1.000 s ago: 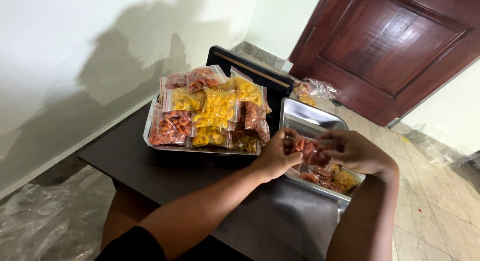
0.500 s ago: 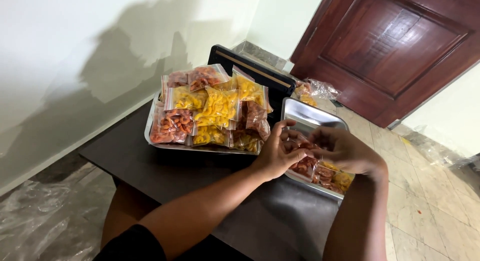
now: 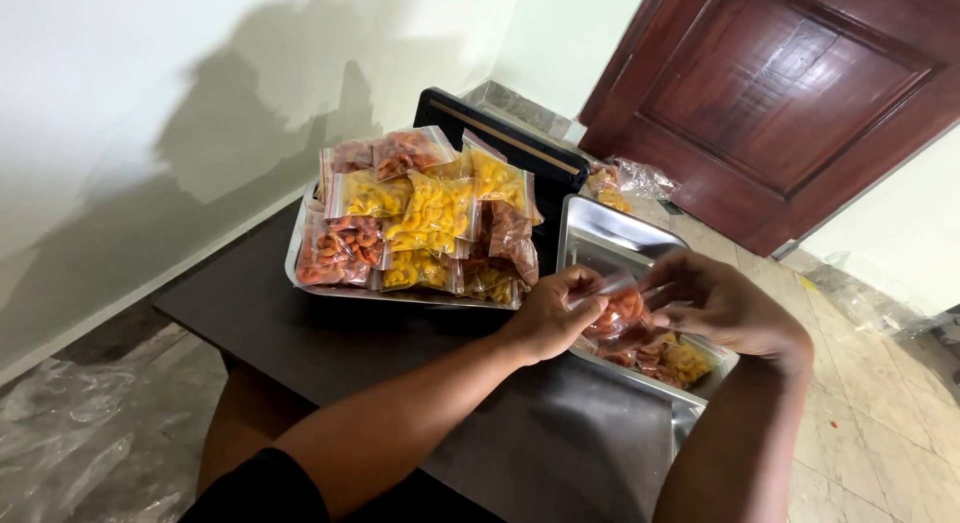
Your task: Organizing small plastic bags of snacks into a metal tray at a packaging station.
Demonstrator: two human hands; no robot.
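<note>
Dark table (image 3: 330, 343) carries two metal trays (image 3: 600, 238) and a black sealer (image 3: 500, 133).

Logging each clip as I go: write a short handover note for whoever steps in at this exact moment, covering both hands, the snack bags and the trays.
Left hand: fingers pinch the top of a small clear bag of orange snacks.
Right hand: fingers hold the same bag's top from the other side, above the right steel tray.
Things: the left steel tray is piled with filled orange and yellow bags; the right tray holds a few more bags; a black machine sits behind both.
Done: many bags filled and stacked.
Left: the held bag and those below it; whether they are sealed cannot be told.
</note>
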